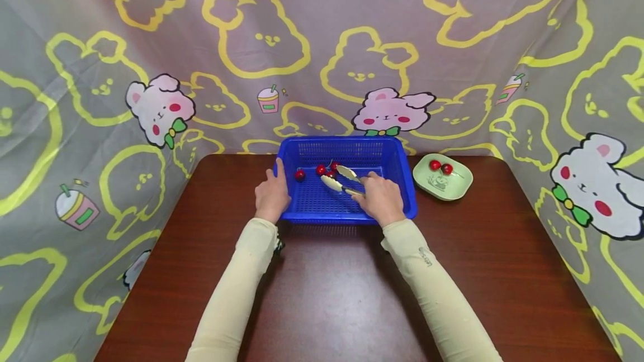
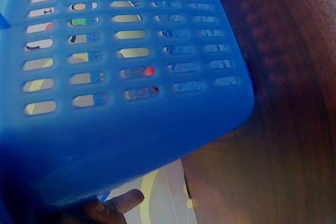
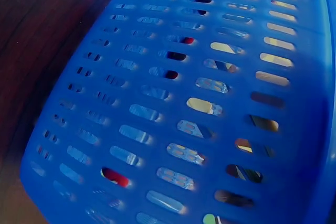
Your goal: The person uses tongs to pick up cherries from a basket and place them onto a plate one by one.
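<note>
My right hand grips a pair of tongs with cream-coloured tips, low inside a blue plastic basket. The tips stand apart, close to a small cluster of red cherries; whether they touch any is hard to tell. Another cherry lies by itself near the basket's left wall. My left hand holds the basket's left rim, index finger stretched along it; its fingers show past the wall in the left wrist view. Slotted basket wall fills most of the right wrist view, hiding the right hand.
A pale green plate with a printed picture stands right of the basket, holding two cherries. Everything rests on a dark brown wooden table. Patterned cloth hangs behind and along both sides.
</note>
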Motion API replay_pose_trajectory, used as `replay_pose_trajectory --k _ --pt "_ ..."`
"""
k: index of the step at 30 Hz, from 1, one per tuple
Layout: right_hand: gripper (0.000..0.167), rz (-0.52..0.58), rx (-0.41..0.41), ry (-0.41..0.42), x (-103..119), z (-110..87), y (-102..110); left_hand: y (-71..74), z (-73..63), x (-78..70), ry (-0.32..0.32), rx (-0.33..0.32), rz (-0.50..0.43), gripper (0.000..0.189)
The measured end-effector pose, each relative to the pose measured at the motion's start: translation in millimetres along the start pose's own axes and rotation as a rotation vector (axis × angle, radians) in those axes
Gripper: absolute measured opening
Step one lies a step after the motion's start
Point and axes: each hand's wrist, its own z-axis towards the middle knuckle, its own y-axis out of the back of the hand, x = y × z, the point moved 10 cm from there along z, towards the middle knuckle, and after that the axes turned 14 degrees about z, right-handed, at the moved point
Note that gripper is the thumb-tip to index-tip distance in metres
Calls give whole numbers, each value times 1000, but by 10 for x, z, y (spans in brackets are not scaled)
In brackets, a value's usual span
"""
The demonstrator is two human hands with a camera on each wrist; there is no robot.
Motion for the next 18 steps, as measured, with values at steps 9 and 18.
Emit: replay_pose_trajectory --k 9,18 --pt "41 -4 6 2 7 9 -23 6 -13 -4 -5 -8 4 106" --pt "35 18 7 2 -9 1 -22 -6 -17 3 1 -5 3 106"
